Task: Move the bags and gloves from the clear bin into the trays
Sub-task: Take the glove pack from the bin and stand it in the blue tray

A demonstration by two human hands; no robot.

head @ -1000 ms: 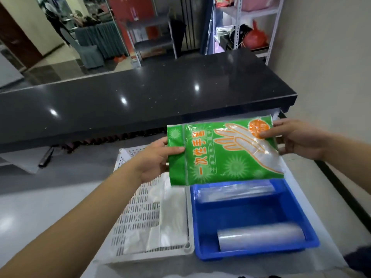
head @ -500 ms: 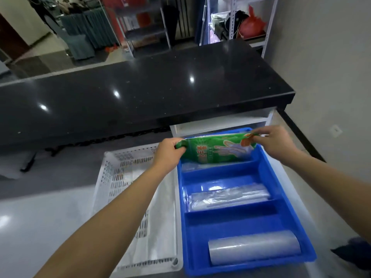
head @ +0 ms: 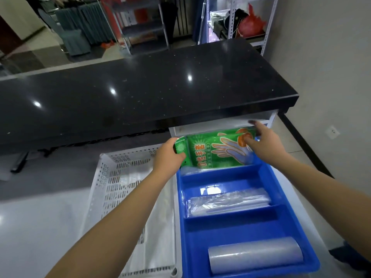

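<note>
The green glove packet (head: 216, 151) is held upright in the blue tray's (head: 281, 223) far compartment, gripped at either end by the left hand (head: 167, 155) and right hand (head: 263, 141), fingers curled on it.

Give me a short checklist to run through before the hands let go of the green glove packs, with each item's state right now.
1. Green glove packs over the far compartment of the blue tray: ok.
2. Left hand grips the packs' left end: ok.
3. Right hand on the packs' right end, thumb on the front: ok.
4. Packs lying flat in the compartment: not ok, they stand tilted on edge.
5. Room under the packs: cannot tell, clear plastic already lies there.
6. Middle compartment's bag bundle and near roll undisturbed: ok.
</note>
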